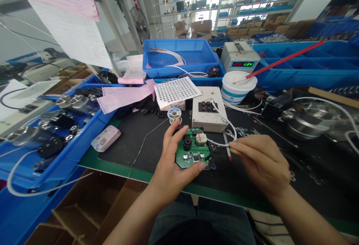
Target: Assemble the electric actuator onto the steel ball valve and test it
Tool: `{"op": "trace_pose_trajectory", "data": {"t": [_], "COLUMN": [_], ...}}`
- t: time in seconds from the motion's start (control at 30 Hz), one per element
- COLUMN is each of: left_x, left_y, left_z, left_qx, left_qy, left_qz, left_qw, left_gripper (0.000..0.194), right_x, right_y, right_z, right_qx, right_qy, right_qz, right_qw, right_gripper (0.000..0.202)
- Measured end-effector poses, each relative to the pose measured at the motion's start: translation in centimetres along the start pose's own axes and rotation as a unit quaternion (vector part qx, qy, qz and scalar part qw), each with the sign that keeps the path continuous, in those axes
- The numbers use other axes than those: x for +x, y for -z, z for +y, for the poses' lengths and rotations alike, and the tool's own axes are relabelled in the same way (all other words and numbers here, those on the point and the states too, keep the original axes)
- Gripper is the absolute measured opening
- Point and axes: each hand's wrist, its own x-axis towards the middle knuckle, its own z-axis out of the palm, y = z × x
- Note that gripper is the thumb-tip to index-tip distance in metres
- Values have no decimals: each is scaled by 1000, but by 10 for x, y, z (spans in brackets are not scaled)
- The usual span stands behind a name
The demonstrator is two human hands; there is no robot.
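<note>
My left hand (174, 159) spans a green circuit board (188, 156), its thumb along the near edge and its fingers at the far left edge. On the board sit a black round part (187, 143) and a white part with a red mark (201, 138). A white cable (221, 145) runs from the board's right side to my right hand (262, 161), whose thumb and fingers pinch it. Beyond that grip, the cable loops back to a grey box with a black terminal block (208, 106). Under the cable lies a thin red-tipped tool (227, 148).
Behind the board stands a solder spool (174, 114). A white tub (238, 88) with a red stick is near a meter (241, 58). Motors (305, 121) lie at right. Blue bins (179, 56) stand behind and left. A small tin (106, 138) sits near the left edge.
</note>
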Motion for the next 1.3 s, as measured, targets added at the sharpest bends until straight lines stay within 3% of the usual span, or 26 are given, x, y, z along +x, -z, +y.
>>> {"op": "trace_pose_trajectory", "data": {"t": [0.07,0.13,0.2,0.27,0.37,0.47,0.53,0.63,0.73,0.87,0.97,1.1,1.2,1.3], "left_x": [0,-1,-1,-1,2,8,11,13,14,14,14,14,13,13], "left_y": [0,0,0,2,7,10,11,11,10,10,10,11,11,11], "left_z": [0,0,1,4,11,19,23,25,25,26,27,28,27,26], "left_qx": [1,2,2,1,7,27,43,59,63,72,80,85,88,87], "left_qy": [0,2,4,7,23,35,32,24,15,18,16,9,11,15], "left_qz": [0,-1,-6,-18,-43,-46,-41,-34,-27,-33,-34,-33,-40,-42], "left_qw": [1000,1000,1000,1000,999,998,998,997,998,997,996,996,995,995], "left_gripper": [67,67,67,67,50,20,14,11,7,6,7,7,8,8], "right_x": [-2,-1,2,7,14,18,17,13,6,6,12,16,13,12], "right_y": [1,3,4,5,3,-1,-2,-1,2,7,12,17,18,15], "right_z": [2,1,-2,-7,-14,-17,-18,-18,-15,-8,-2,3,6,5], "right_qx": [-37,-24,36,113,217,304,294,191,120,14,-61,-114,-146,-129], "right_qy": [47,45,-22,-145,-363,-494,-507,-450,-328,-144,-24,77,116,103], "right_qz": [10,9,-17,-64,-139,-161,-163,-133,-79,-79,-68,-87,-97,-94], "right_qw": [998,999,999,981,896,798,794,862,934,986,996,987,978,982], "right_gripper": [32,31,19,12,37,45,46,40,28,21,16,24,27,19]}}
